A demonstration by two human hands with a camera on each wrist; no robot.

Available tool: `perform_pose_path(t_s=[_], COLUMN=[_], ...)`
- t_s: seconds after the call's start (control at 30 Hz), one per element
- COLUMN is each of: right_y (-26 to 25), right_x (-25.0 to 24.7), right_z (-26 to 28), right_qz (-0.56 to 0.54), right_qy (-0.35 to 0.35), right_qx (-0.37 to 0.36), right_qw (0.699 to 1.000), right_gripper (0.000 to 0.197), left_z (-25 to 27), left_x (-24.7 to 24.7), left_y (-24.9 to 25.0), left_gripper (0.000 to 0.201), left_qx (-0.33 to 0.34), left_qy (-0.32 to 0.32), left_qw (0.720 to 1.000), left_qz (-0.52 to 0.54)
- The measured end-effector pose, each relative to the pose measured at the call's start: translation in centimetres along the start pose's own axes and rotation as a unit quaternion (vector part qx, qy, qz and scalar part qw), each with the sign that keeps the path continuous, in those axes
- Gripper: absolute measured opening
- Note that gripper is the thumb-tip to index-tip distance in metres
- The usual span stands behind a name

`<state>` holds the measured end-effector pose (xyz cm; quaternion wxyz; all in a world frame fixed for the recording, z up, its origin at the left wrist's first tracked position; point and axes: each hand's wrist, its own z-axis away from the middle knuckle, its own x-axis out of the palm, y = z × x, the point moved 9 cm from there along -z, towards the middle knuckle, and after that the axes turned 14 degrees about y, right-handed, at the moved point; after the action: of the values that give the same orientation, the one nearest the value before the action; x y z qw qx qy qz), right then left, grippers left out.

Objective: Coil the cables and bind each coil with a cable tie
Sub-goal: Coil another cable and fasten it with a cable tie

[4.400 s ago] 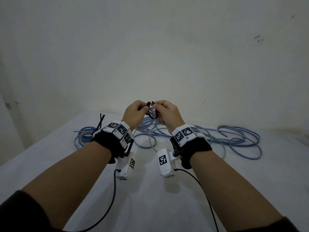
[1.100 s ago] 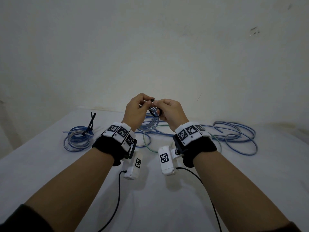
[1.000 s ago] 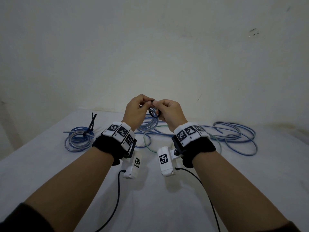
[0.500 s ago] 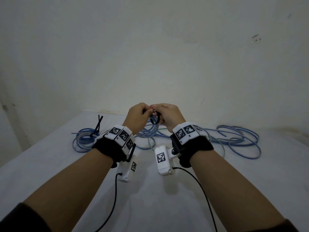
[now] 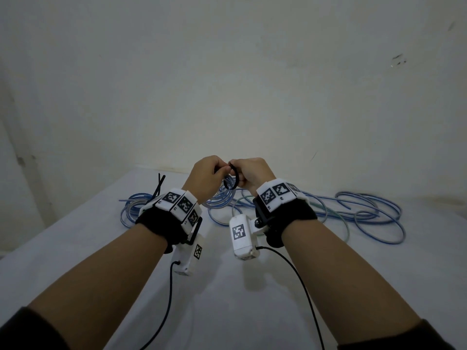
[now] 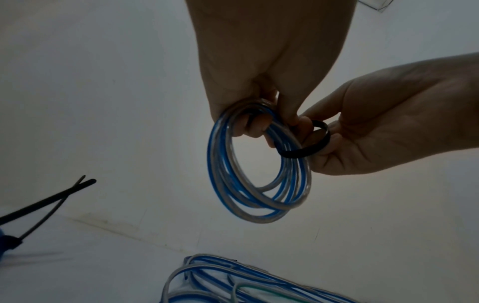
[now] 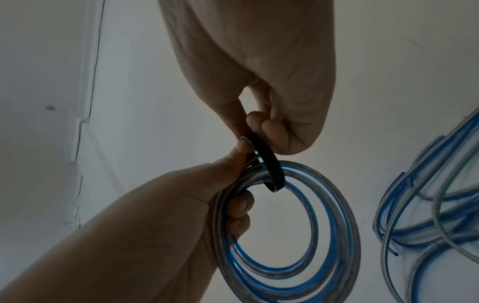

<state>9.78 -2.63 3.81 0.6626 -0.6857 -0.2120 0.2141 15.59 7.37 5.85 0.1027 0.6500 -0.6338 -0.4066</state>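
Left hand (image 5: 206, 176): raised above the table (image 5: 227, 299); fingers curled round the top of a small coil (image 6: 256, 164) of blue and clear cable, which is held hanging in the air. Far left of the coil, a bound coil (image 5: 136, 207) is laid on the table, with black tie tails (image 5: 158, 185) standing up from it. Cable tie (image 6: 307, 143): black, looped round the strands of the held coil just beside the left fingers; whether the loop is locked cannot be told. Right hand (image 5: 252, 174): set against the left hand, thumb and curled fingers pinched on the cable tie loop. Right of the coil, loose cables (image 5: 358, 213), blue with one greenish strand, are spread on the table.
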Motion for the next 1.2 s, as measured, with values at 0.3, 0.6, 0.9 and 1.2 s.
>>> perform_pose_path(t_s=[0.3,0.6,0.9,1.2], right_y=[-1.7,-1.3,-0.2,-0.1], right_x=[0.3,0.9,1.3,1.7], right_z=[0.1,0.0,-0.7,-0.7], right_qz=[0.187,0.097,0.119,0.081], right_qy=[0.049,0.049,0.031,0.005], right_qx=[-0.097,-0.088,-0.094,-0.077], right_qw=[0.976,0.99,0.988,0.994], right_gripper=[0.02,0.03,0.026,0.028], left_z=[0.5,0.7,0.9,0.5], left_x=[-0.1,-0.5,-0.1,-0.6], left_y=[0.1,-0.7,-1.3,-1.3], left_gripper=[0.013,0.019,0.022,0.014], left_qx=[0.034,0.009,-0.011,-0.006], left_qy=[-0.019,-0.016,-0.024,-0.017], left_qw=[0.999,0.999,0.999,0.999], left_qz=[0.021,0.046,0.038,0.032])
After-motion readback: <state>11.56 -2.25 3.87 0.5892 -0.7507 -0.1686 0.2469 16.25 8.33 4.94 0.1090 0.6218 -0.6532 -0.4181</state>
